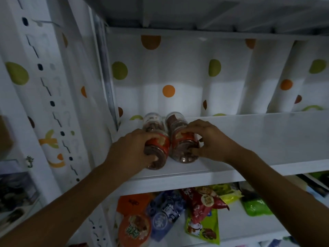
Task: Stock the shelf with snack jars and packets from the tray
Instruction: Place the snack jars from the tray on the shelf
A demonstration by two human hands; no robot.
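- My left hand (131, 148) grips the left jar (162, 142); its fingers (146, 134) are curled over the red label, with the thumb under the lower end.
- My right hand (211, 141) grips the right jar (179, 139); its fingers (193, 126) are curled across the top of the label and the thumb presses the lower side.
- Both jars sit at the left end of the white shelf (258, 138), near its front edge, side by side and touching or nearly so.
- I cannot tell whether they stand flat or are tipped.
- The contents are brown and the caps point toward the back.
- The shelf's left corner post (111, 97) stands just beside the left jar.
- A dotted cloth (178, 73) hangs close behind the caps.
- The board above (195, 13) overhangs the whole shelf.
- The lower shelf (235, 221) holds loose snack packets: orange (132, 202), blue (165, 209), red (199, 205) and green (256, 207).
- A round-lidded tub (135, 230) sits at the front left of that shelf.
- A slotted upright (44, 86) runs down the wall to my left, well apart from the jars.
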